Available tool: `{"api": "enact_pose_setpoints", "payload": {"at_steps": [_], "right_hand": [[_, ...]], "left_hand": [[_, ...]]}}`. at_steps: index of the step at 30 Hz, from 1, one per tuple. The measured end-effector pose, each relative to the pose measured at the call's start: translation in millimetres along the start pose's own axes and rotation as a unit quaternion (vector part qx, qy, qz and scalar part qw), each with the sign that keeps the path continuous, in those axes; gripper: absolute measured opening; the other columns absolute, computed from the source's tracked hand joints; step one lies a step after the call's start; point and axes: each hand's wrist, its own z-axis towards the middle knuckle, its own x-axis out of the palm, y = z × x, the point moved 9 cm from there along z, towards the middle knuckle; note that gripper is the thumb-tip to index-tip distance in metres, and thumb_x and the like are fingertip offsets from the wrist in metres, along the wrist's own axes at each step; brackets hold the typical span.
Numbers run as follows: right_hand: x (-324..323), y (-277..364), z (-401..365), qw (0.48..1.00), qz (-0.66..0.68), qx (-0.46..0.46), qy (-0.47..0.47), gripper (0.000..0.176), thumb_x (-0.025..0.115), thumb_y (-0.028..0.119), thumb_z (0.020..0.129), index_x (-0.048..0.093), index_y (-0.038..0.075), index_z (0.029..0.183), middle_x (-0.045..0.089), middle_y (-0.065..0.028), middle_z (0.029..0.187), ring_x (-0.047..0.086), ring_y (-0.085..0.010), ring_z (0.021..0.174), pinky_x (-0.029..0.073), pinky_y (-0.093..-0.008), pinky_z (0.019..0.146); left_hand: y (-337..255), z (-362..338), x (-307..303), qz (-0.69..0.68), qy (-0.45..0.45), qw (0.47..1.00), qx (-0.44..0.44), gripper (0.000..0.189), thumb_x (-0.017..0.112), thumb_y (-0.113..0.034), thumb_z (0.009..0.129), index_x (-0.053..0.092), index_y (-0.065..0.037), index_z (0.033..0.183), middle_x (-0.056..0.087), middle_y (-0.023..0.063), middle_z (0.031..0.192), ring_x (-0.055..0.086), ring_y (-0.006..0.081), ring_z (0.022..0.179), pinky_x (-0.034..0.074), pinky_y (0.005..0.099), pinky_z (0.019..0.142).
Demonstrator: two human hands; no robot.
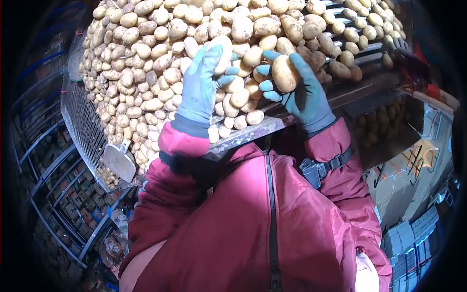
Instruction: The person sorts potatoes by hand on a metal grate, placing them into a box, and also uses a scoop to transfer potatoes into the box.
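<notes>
Both of my hands wear grey and teal gloves and are raised over a large heap of potatoes (141, 63). My left hand (203, 80) has its fingers round a pale, brightly lit potato (223, 55). To the right, my right hand (304, 95) grips a large yellow-brown potato (285, 74) between thumb and fingers, its palm turned partly up. Loose potatoes lie just below and between the two hands, close to the front edge.
A worn front ledge (248, 132) runs below the heap. At the left lies a pale scoop (119, 161) beside a slatted metal side (82, 121). Metal bars (369, 58) show at upper right. More potatoes (382, 121) sit in a bin under the ledge at right.
</notes>
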Motion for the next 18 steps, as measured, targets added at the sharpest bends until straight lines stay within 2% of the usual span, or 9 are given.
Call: {"api": "enact_pose_setpoints", "payload": {"at_steps": [3, 6, 7, 10, 12, 15, 16, 17, 18], "right_hand": [[-12, -7, 2, 1.0, -0.002, 0.01, -0.023, 0.065, 0.049, 0.046, 0.107, 0.044, -0.003, 0.149, 0.065, -0.0212, 0.129, 0.072, -0.0284, 0.107, 0.064, -0.0397, 0.087], [-7, -6, 12, 0.995, 0.093, 0.04, 0.012, 0.066, 0.048, 0.048, 0.107, 0.041, -0.001, 0.15, 0.061, -0.0234, 0.135, 0.071, -0.0337, 0.11, 0.063, -0.0432, 0.091], [-8, -6, 17, 0.993, 0.106, 0.047, 0.002, 0.067, 0.047, 0.05, 0.107, 0.041, -0.001, 0.151, 0.061, -0.0233, 0.136, 0.07, -0.037, 0.112, 0.063, -0.0441, 0.091], [-6, -8, 15, 0.989, 0.13, 0.068, 0.01, 0.068, 0.045, 0.051, 0.107, 0.04, -0.001, 0.151, 0.058, -0.0251, 0.14, 0.066, -0.0397, 0.118, 0.061, -0.0462, 0.094], [6, -5, 15, 0.987, 0.128, 0.081, 0.056, 0.07, 0.043, 0.053, 0.107, 0.039, 0.0, 0.152, 0.055, -0.025, 0.143, 0.06, -0.0398, 0.128, 0.059, -0.0492, 0.098], [13, -2, 13, 0.992, 0.111, 0.057, 0.022, 0.071, 0.042, 0.054, 0.107, 0.038, 0.001, 0.154, 0.053, -0.0232, 0.147, 0.054, -0.0404, 0.135, 0.056, -0.0538, 0.1], [17, 1, 11, 0.992, 0.112, 0.052, 0.006, 0.07, 0.042, 0.054, 0.107, 0.038, 0.002, 0.154, 0.053, -0.0183, 0.15, 0.054, -0.0363, 0.136, 0.053, -0.0564, 0.103], [19, 0, 9, 0.993, 0.11, 0.044, 0.01, 0.07, 0.042, 0.054, 0.107, 0.038, 0.002, 0.154, 0.053, -0.0183, 0.15, 0.054, -0.0363, 0.136, 0.053, -0.0564, 0.103], [15, -1, 6, 0.995, 0.101, 0.02, 0.004, 0.07, 0.042, 0.053, 0.107, 0.039, 0.002, 0.155, 0.052, -0.0163, 0.151, 0.054, -0.0339, 0.136, 0.051, -0.0577, 0.105]], "left_hand": [[13, -3, 7, 0.024, 0.005, 1.0, 0.019, 0.048, 0.061, -0.033, 0.104, 0.053, -0.003, 0.14, 0.069, 0.0133, 0.12, 0.073, 0.0226, 0.085, 0.062, 0.03, 0.072], [21, 7, 1, 0.033, -0.043, 0.998, 0.015, 0.05, 0.059, -0.032, 0.105, 0.049, -0.001, 0.144, 0.066, 0.0151, 0.123, 0.073, 0.0262, 0.088, 0.063, 0.032, 0.074], [19, 8, 7, -0.001, -0.003, 1.0, 0.019, 0.051, 0.056, -0.03, 0.106, 0.046, -0.001, 0.146, 0.063, 0.0158, 0.126, 0.073, 0.0284, 0.093, 0.063, 0.0335, 0.077], [27, -8, 8, -0.019, -0.016, 0.999, -0.022, 0.051, 0.054, -0.029, 0.107, 0.043, -0.001, 0.149, 0.063, 0.0158, 0.128, 0.07, 0.0281, 0.108, 0.061, 0.0365, 0.089], [4, -21, 27, 0.14, 0.022, 0.986, 0.084, 0.053, 0.053, -0.026, 0.108, 0.039, -0.001, 0.152, 0.06, 0.0159, 0.132, 0.066, 0.0252, 0.114, 0.057, 0.0347, 0.094], [-19, -45, 69, 0.366, 0.083, 0.896, 0.236, 0.057, 0.052, -0.022, 0.108, 0.033, -0.001, 0.158, 0.057, 0.016, 0.138, 0.06, 0.0209, 0.123, 0.051, 0.032, 0.102], [5, -34, 49, 0.194, 0.004, 0.98, 0.036, 0.058, 0.053, -0.021, 0.108, 0.031, -0.001, 0.159, 0.053, 0.0174, 0.144, 0.061, 0.0211, 0.122, 0.049, 0.0312, 0.102], [4, -37, 55, 0.196, 0.011, 0.98, 0.042, 0.058, 0.053, -0.021, 0.108, 0.031, -0.001, 0.159, 0.053, 0.0174, 0.144, 0.061, 0.0211, 0.122, 0.049, 0.0312, 0.102], [4, -43, 61, 0.333, 0.017, 0.942, 0.047, 0.058, 0.052, -0.022, 0.108, 0.031, 0.0, 0.158, 0.052, 0.0189, 0.146, 0.059, 0.0219, 0.124, 0.048, 0.0323, 0.104]]}}
